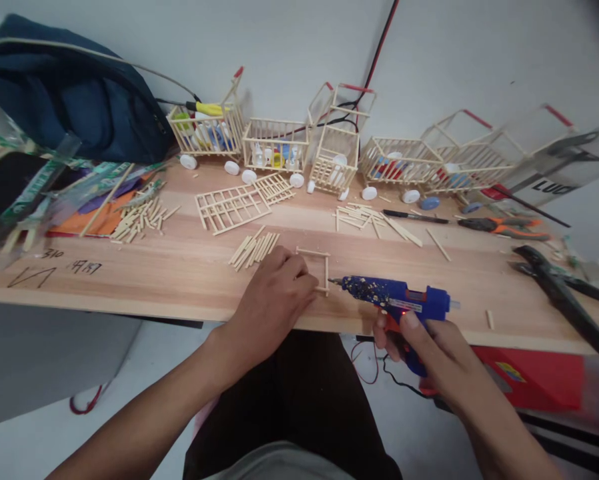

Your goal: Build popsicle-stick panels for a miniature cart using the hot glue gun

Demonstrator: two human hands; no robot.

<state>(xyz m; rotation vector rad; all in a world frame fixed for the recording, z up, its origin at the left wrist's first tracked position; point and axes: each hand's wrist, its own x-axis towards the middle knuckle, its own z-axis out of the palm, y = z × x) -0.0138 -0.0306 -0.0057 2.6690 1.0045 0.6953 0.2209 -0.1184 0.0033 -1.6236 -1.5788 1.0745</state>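
Observation:
My right hand [432, 340] is wrapped round a blue hot glue gun [394, 293], its front body spotted with residue and a small red light lit. The gun's nozzle points left and touches, or nearly touches, a small rectangular frame of thin wooden sticks [327, 270]. My left hand [284, 283] lies over the left part of that frame, fingers curled down against it, hiding that side. Just left of this hand rests a row of cut wooden sticks [253, 250]. Behind are two finished stick lattices [233, 208], partly overlapping.
Several miniature stick shopping carts [276, 143] with white wheels stand along the wall. Loose sticks [147, 217] pile at left near a dark blue bag [79, 87]. At right lie orange-handled pliers [502, 227] and a black-handled tool [564, 293]. A red box [539, 380] sits below the table edge.

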